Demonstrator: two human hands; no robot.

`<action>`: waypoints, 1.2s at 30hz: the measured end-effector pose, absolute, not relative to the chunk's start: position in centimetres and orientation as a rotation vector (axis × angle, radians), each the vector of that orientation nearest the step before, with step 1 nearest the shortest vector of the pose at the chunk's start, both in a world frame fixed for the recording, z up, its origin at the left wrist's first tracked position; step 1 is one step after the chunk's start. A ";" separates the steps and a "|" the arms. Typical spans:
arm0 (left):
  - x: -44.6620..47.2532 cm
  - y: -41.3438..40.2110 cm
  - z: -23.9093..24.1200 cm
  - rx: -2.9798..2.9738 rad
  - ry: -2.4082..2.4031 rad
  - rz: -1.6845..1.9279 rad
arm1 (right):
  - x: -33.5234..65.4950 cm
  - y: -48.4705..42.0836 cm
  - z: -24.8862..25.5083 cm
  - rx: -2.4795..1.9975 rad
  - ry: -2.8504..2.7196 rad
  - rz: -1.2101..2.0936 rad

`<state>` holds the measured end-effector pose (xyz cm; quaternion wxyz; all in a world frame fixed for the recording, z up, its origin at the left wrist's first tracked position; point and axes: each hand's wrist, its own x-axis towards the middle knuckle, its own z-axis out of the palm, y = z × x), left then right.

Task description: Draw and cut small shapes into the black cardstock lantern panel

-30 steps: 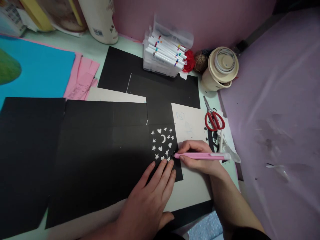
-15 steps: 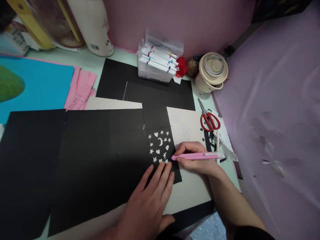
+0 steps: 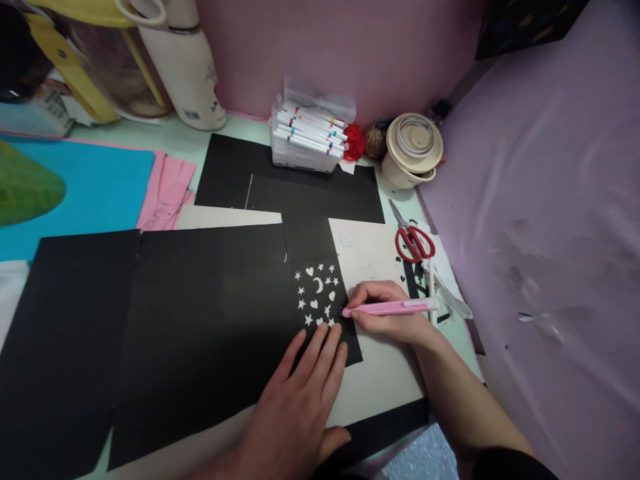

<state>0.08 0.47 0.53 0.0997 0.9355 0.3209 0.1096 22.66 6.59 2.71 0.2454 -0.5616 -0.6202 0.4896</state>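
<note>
My right hand [image 3: 385, 310] grips a pink craft knife [image 3: 385, 308], pen-shaped, its tip low at the right edge of a group of shapes in black card. Stars, hearts and a crescent moon [image 3: 319, 286] show white in the card, seemingly as cut-outs. My left hand [image 3: 307, 393] lies flat on the black card [image 3: 185, 333], fingers stretched out just below the shapes. Its fingertips are close to the lowest star and partly cover a heart. The knife's very tip is too small to make out.
Red-handled scissors [image 3: 413, 239] lie to the right, among black scraps. A clear case of white markers [image 3: 305, 157] and a cream lidded pot [image 3: 413, 150] stand behind. Further left are pink strips [image 3: 167, 190], a blue sheet [image 3: 105, 180] and a white bottle [image 3: 193, 80].
The view has shifted slightly, so things at the back sit a little lower in the picture. Both hands keep about the same place on the card, the knife still at the shapes' right edge.
</note>
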 end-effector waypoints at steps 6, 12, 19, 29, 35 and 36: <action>0.1 0.5 0.3 2.772 0.945 0.307 | 22.5 6.5 2.7 -1.520 -1.713 1.332; 0.0 0.5 0.4 2.777 0.935 0.283 | 22.5 6.5 3.1 -1.500 -1.743 1.322; 0.1 0.5 0.5 2.772 0.939 0.277 | 22.4 6.4 2.7 -1.442 -1.762 1.304; -0.1 0.6 0.6 2.778 0.923 0.300 | 21.5 5.1 3.8 -1.589 -1.454 1.009; -0.1 0.5 0.5 2.772 0.909 0.318 | 18.5 2.1 3.1 -1.740 -1.122 0.929; -0.1 0.5 0.5 2.770 0.906 0.322 | 18.0 1.7 2.7 -1.748 -1.127 0.867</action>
